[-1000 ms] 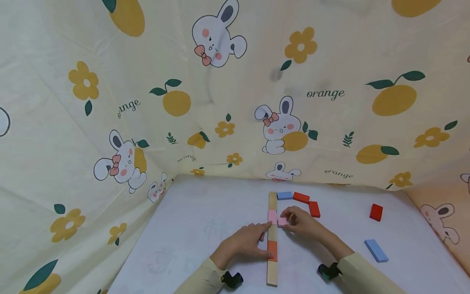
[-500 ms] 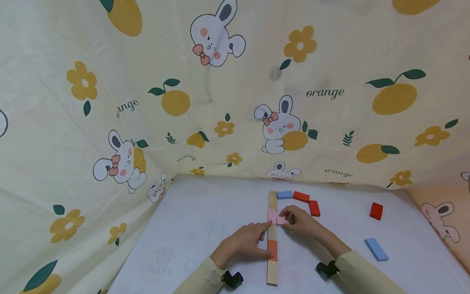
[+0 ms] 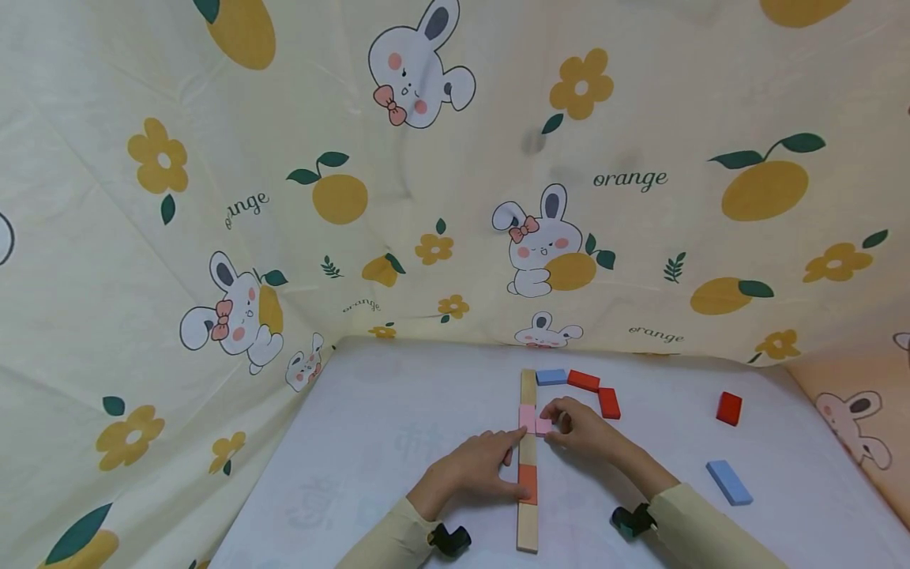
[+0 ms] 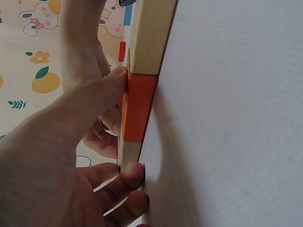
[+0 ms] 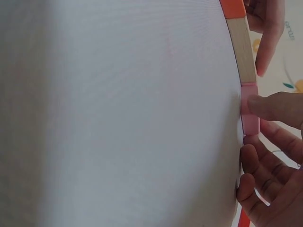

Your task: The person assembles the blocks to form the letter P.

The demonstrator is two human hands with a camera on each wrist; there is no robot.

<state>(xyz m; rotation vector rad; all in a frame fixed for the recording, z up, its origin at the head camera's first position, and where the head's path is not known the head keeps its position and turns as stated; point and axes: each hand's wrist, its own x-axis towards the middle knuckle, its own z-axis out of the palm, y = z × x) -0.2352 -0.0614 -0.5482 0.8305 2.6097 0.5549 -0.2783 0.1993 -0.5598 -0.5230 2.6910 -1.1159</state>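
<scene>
A straight line of flat blocks runs away from me on the white table. It holds plain wooden blocks (image 3: 527,529), an orange block (image 3: 528,476) and a pink block (image 3: 527,416). My left hand (image 3: 472,468) reaches over from the left, its thumb pressing the orange block and its straight index fingertip on the pink one. On the line's right side, my right hand (image 3: 584,433) pinches a smaller pink block (image 3: 543,427) between thumb and fingers, right against the line. In the right wrist view, the thumb lies across the pinched pink block (image 5: 250,120).
From the line's far end a blue block (image 3: 550,377) and two red blocks (image 3: 584,381) curve rightward. Farther right lie another red block (image 3: 728,408) and a blue block (image 3: 728,483). A printed cloth (image 3: 455,158) hangs behind the table (image 3: 384,411).
My right hand has moved slightly left, bringing the small pink block from a narrow gap up against the line. My left hand has kept its place.
</scene>
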